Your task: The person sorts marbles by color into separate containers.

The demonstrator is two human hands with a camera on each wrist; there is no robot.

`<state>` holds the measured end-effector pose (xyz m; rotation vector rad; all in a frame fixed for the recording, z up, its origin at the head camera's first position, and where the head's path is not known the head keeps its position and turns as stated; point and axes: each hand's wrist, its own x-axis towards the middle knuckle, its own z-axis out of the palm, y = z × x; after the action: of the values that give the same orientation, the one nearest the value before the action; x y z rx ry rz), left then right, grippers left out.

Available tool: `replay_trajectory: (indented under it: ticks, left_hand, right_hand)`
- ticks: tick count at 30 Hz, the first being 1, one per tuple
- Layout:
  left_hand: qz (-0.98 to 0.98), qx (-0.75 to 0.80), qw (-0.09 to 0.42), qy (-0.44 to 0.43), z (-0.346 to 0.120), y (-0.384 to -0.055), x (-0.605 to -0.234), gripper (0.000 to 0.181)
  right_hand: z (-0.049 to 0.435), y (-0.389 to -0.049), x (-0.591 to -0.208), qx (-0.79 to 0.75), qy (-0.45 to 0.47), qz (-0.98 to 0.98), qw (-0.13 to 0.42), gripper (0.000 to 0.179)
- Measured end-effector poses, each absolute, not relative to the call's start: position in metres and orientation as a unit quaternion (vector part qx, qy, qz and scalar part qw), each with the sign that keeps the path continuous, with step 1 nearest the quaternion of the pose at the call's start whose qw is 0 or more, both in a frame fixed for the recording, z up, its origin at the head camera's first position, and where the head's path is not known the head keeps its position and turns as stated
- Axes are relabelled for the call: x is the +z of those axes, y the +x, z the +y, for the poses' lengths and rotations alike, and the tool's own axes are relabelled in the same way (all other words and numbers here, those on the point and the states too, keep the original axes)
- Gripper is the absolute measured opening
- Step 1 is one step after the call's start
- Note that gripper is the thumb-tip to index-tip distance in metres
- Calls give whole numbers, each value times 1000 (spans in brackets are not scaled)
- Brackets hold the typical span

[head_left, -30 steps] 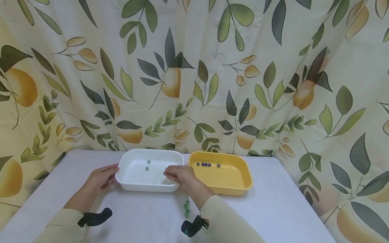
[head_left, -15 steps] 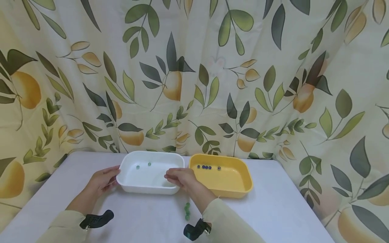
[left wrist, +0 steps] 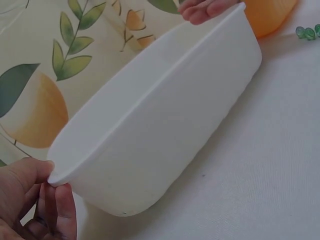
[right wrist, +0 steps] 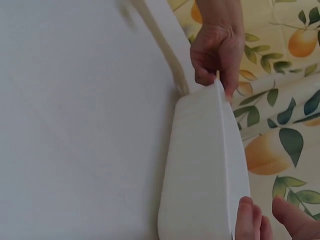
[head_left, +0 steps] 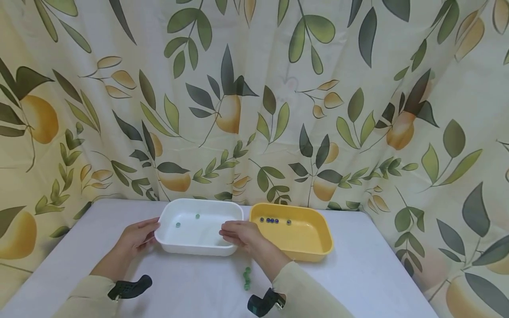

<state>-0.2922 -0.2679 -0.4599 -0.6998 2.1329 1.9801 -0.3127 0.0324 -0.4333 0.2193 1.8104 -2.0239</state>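
At the white tray (head_left: 195, 248), left hand (head_left: 137, 235) with thumb uppermost

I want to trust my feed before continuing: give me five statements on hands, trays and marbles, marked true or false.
1. The left hand pinches the rim of the white tray. True.
2. The white tray holds blue marbles. False: two green marbles show in it.
3. The yellow tray stands right of the white tray. True.
4. The right hand has its fingers in the yellow tray. False: they are at the white tray's right end.
5. Loose green marbles lie on the table. True.
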Motion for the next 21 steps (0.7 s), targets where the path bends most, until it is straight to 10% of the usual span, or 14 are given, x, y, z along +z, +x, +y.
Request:
replay_trajectory:
  ticks: [21]
  left_hand:
    - [714, 657, 80, -226, -271, -293, -461, 57]
  right_hand:
    - [89, -282, -431, -676, 53, 706, 202, 46]
